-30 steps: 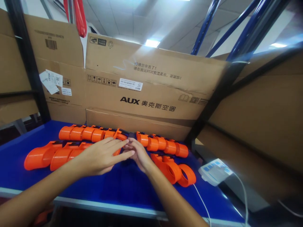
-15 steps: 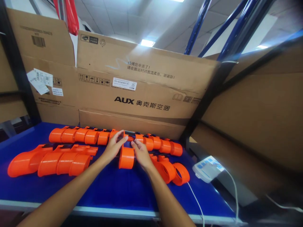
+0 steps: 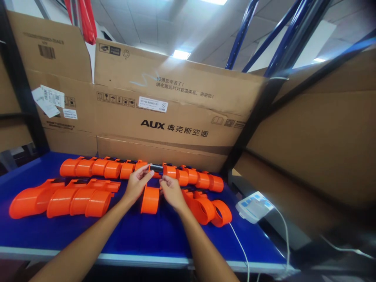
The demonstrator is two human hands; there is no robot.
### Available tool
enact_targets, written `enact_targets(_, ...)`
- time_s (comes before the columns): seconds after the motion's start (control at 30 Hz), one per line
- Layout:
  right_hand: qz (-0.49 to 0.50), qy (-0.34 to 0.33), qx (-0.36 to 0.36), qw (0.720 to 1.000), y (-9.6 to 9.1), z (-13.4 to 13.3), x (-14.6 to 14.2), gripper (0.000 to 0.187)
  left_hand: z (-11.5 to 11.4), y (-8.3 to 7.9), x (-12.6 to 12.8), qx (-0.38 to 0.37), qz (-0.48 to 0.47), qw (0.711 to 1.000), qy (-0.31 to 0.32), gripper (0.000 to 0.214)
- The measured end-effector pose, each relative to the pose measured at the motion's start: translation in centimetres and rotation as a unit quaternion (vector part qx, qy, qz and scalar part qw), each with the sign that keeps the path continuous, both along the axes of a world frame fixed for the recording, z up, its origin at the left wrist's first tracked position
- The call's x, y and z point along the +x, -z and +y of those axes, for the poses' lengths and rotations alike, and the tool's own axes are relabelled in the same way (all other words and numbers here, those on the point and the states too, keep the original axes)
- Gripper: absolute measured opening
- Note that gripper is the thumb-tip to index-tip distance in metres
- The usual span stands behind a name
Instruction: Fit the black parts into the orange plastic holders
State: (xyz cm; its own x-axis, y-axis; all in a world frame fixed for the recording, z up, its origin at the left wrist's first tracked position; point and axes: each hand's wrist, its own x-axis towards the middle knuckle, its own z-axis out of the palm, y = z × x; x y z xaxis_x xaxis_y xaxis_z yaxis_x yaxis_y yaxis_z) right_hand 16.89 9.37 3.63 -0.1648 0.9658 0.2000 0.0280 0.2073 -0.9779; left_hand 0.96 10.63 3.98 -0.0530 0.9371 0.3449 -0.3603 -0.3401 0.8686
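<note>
Near the middle of the blue table, my left hand (image 3: 137, 185) closes its thumb and fingers on a black rectangular piece (image 3: 156, 168). Just to its right, my right hand (image 3: 172, 191) is closed in a pinch, and what its fingertips grip is too small to make out. An orange ring-shaped part (image 3: 150, 200) sits below and between both hands; whether it is joined to the black piece is hidden by the fingers. Behind the hands runs a row of similar orange ring parts (image 3: 112, 170), with dark pieces along their tops.
More orange ring parts (image 3: 80, 201) lie overlapped at the left front, and others (image 3: 221, 213) at the right. A white-and-blue box (image 3: 255, 206) with a white cable stands at the table's right edge. A large cardboard panel (image 3: 176, 145) closes off the back.
The orange ring part has shifted slightly left and toward me. More of the black piece shows between my hands, and my right fingers have drawn into a tighter pinch.
</note>
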Motion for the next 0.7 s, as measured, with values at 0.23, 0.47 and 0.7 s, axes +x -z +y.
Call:
enact_targets(0.23, -0.031, 0.005, 0.047, 0.998, -0.4, -0.2, 0.2, 0.023, 0.1, 0.0, -0.1, 0.001, -0.011, 1.0, 0.011, 0.058)
enact_targets(0.47, -0.045, 0.035, 0.048, 0.997, -1.2, -0.8, 0.0, 0.027, 0.1, 0.0, -0.2, -0.001, -0.019, 0.999, 0.026, 0.059)
enact_targets(0.7, -0.039, 0.035, 0.052, 0.997, -1.2, -0.9, 0.1, 0.026, -0.3, -0.6, -0.3, -0.005, -0.027, 0.999, 0.024, 0.055)
